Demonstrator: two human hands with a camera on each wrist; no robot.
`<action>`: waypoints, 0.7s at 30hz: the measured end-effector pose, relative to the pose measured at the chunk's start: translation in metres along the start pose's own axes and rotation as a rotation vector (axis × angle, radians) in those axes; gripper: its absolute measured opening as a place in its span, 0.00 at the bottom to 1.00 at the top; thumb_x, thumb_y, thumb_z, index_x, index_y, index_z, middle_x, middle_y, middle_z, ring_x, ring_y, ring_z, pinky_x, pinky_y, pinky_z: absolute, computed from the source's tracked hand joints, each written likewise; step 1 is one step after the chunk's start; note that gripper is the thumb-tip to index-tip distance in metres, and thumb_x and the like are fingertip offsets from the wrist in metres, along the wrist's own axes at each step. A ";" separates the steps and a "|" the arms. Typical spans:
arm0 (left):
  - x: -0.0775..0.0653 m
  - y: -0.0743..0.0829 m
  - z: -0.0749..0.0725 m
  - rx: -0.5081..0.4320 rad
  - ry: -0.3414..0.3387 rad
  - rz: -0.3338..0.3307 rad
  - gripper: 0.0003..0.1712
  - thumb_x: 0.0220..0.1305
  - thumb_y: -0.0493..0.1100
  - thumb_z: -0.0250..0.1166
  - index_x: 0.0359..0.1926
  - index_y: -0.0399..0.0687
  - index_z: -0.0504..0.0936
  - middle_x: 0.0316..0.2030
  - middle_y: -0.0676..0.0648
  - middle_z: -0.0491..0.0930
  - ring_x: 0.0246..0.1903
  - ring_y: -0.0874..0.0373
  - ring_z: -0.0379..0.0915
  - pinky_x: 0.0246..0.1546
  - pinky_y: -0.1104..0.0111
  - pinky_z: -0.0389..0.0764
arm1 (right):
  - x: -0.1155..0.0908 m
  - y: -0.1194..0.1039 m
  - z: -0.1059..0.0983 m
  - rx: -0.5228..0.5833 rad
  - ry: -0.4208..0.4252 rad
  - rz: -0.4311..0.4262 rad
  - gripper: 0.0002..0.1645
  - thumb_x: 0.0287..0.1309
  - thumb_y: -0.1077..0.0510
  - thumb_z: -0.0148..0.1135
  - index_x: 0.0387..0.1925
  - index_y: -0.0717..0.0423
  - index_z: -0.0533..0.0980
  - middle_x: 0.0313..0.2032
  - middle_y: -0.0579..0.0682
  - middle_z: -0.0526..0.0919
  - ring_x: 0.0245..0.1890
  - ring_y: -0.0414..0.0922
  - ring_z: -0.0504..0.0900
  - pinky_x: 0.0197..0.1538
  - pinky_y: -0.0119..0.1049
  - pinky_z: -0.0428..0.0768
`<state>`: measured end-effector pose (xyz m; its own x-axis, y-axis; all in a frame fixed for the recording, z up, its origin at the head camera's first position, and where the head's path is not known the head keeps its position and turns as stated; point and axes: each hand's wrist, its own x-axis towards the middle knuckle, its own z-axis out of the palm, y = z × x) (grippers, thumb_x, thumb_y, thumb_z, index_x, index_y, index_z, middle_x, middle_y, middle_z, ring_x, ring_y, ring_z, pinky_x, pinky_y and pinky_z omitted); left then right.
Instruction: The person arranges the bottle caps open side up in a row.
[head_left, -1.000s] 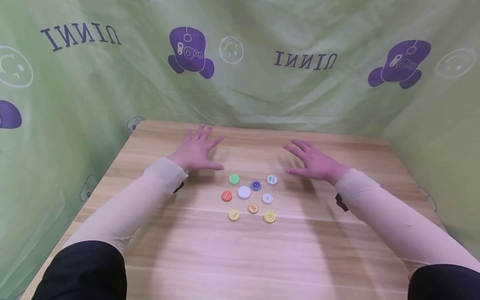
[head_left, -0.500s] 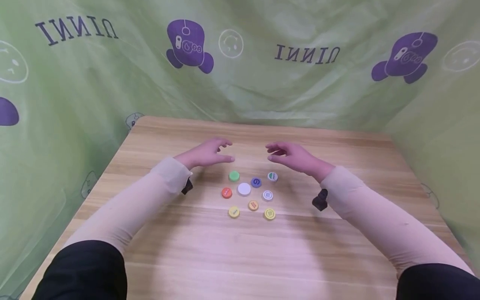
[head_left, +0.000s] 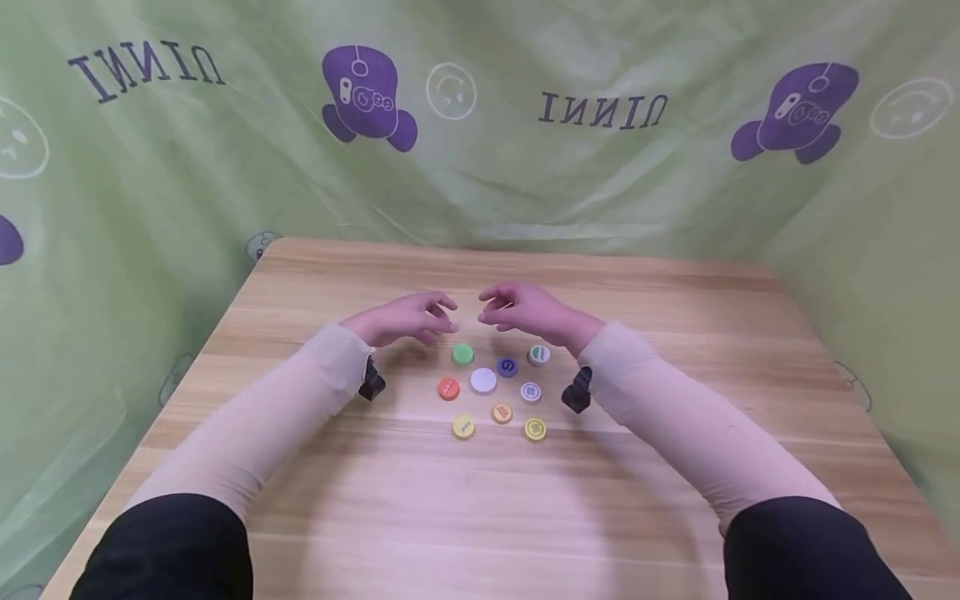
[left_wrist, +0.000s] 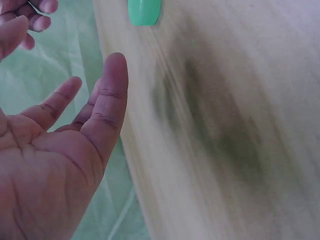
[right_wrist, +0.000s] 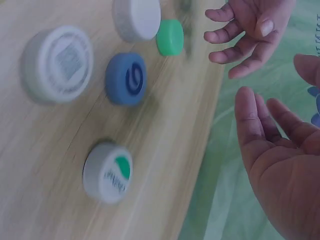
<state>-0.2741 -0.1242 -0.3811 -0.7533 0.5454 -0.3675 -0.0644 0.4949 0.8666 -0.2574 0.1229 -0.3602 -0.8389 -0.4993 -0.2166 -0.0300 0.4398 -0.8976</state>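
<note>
Several bottle caps lie in a loose cluster mid-table in the head view. Farthest back are a green cap (head_left: 462, 354) and a white cap with a green mark (head_left: 539, 355). A blue cap (head_left: 507, 367), a plain white cap (head_left: 483, 381), a white cap with a square print (head_left: 530, 392) and a red cap (head_left: 448, 388) lie between. An orange cap (head_left: 502, 412) and two yellow caps (head_left: 463, 427) are closest to me. My left hand (head_left: 408, 318) hovers behind the green cap, fingers loosely bent, holding nothing. Facing it, my right hand (head_left: 536, 312) is likewise raised with nothing held.
The wooden table (head_left: 420, 517) ends at a green curtain (head_left: 510, 192) printed with purple figures and letters, which hangs behind and at both sides. A dark wrist device (head_left: 577, 390) sits under the right sleeve, and a similar one (head_left: 372, 381) under the left.
Both hands were spread wide apart with fingers splayed. They have come inward toward each other, the right one travelling farther left, and their fingers are now more bent. The caps stay put.
</note>
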 end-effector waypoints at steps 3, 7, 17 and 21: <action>0.002 -0.006 0.002 -0.021 0.017 0.000 0.34 0.71 0.40 0.64 0.71 0.29 0.62 0.57 0.33 0.71 0.53 0.42 0.75 0.55 0.54 0.82 | 0.009 0.002 0.007 -0.002 0.000 0.034 0.33 0.67 0.60 0.65 0.68 0.71 0.69 0.52 0.61 0.81 0.57 0.61 0.80 0.58 0.44 0.83; 0.006 -0.011 0.008 -0.015 0.015 0.000 0.33 0.69 0.37 0.65 0.69 0.28 0.64 0.52 0.34 0.72 0.47 0.45 0.78 0.53 0.57 0.84 | 0.018 0.007 0.014 -0.029 0.000 0.090 0.32 0.66 0.61 0.66 0.67 0.69 0.70 0.50 0.60 0.82 0.54 0.58 0.82 0.59 0.44 0.82; 0.007 -0.020 0.016 0.033 -0.005 -0.051 0.34 0.63 0.32 0.71 0.67 0.29 0.66 0.51 0.35 0.76 0.41 0.53 0.79 0.49 0.64 0.84 | 0.030 0.022 0.030 -0.165 -0.060 0.191 0.35 0.60 0.57 0.72 0.66 0.65 0.72 0.52 0.57 0.83 0.43 0.47 0.83 0.55 0.38 0.80; 0.008 -0.017 0.018 0.153 0.018 -0.045 0.31 0.60 0.33 0.72 0.62 0.28 0.71 0.42 0.41 0.80 0.35 0.58 0.78 0.41 0.69 0.81 | 0.034 0.027 0.036 -0.188 -0.067 0.192 0.33 0.56 0.59 0.73 0.62 0.67 0.75 0.40 0.53 0.84 0.36 0.42 0.81 0.46 0.33 0.80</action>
<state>-0.2671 -0.1165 -0.4049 -0.7636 0.5086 -0.3977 0.0006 0.6165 0.7874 -0.2672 0.0909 -0.4052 -0.8016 -0.4388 -0.4060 0.0205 0.6585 -0.7523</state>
